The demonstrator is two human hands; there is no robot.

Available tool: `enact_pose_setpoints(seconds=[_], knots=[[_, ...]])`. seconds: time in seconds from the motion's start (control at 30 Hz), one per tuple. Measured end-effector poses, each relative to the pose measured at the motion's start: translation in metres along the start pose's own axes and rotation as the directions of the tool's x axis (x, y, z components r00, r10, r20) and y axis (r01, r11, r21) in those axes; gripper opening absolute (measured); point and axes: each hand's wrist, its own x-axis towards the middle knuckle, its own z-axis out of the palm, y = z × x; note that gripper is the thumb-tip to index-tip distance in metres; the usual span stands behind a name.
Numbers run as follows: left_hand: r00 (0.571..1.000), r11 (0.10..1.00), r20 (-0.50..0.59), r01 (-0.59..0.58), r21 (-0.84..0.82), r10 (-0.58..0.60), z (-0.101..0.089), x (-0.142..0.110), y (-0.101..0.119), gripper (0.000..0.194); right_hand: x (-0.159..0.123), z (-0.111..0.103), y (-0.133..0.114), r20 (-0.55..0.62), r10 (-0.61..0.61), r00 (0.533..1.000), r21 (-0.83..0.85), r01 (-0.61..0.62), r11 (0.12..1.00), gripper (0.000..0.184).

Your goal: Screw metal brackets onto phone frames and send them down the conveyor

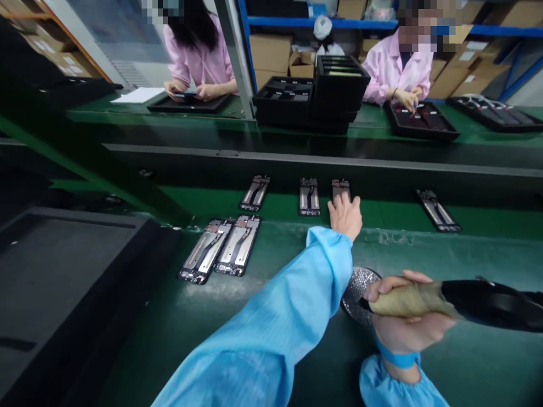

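Observation:
My left hand (pixel 347 216), in a blue sleeve, reaches over an opened phone (pixel 340 185) lying on the green belt. Its fingers are spread across the phone's near part and hide it; the thumb stands apart from the right edge. My right hand (pixel 413 325) is wrapped around what looks like an electric screwdriver (pixel 483 302), with a tan-wrapped grip and black body. The dark tip points left over a round, dimpled metal dish (pixel 362 282), partly hidden by my hand and sleeve. A blue band circles my right wrist.
More opened phones lie on the belt: one left (pixel 254 193), one in the middle (pixel 309 196), one right (pixel 438 211). Two others (pixel 238 246) sit side by side on the bench. A black tray (pixel 76 265) stands left, below a slanting green post (pixel 97 152). Co-workers in pink sit across.

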Motion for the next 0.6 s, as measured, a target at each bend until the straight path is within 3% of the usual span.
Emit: enact_pose_setpoints(seconds=[0.07, 0.13, 0.2, 0.27, 0.43, 0.6], knots=[[0.998, 0.998, 0.003, -0.058, -0.016, 0.058, -0.001, -0.005, -0.004, 0.046, 0.0, 0.004, 0.0, -0.021, -0.016, 1.0, -0.044, 0.015, 0.999, 0.057], [0.977, 0.975, 0.003, -0.214, -0.053, 0.214, -0.006, -0.022, -0.02, 0.049, 0.0, 0.009, 0.002, -0.056, -0.029, 0.998, -0.086, 0.024, 0.996, 0.06], [0.933, 0.93, 0.002, -0.357, -0.089, 0.359, -0.015, -0.05, -0.044, 0.05, -0.001, 0.014, 0.005, -0.062, -0.037, 0.997, -0.103, 0.031, 0.994, 0.06], [0.903, 0.898, -0.011, -0.429, -0.098, 0.43, -0.026, -0.085, -0.068, 0.05, -0.002, 0.017, 0.008, -0.039, -0.037, 0.999, -0.085, 0.033, 0.996, 0.06], [0.88, 0.877, -0.049, -0.476, -0.066, 0.473, -0.05, -0.186, -0.106, 0.044, -0.007, 0.015, 0.013, 0.013, -0.015, 1.0, -0.078, 0.015, 0.997, 0.068], [0.913, 0.91, -0.011, -0.408, -0.068, 0.408, -0.066, -0.27, -0.108, 0.037, -0.012, 0.015, 0.018, 0.023, -0.025, 0.999, -0.138, 0.028, 0.99, 0.072]])
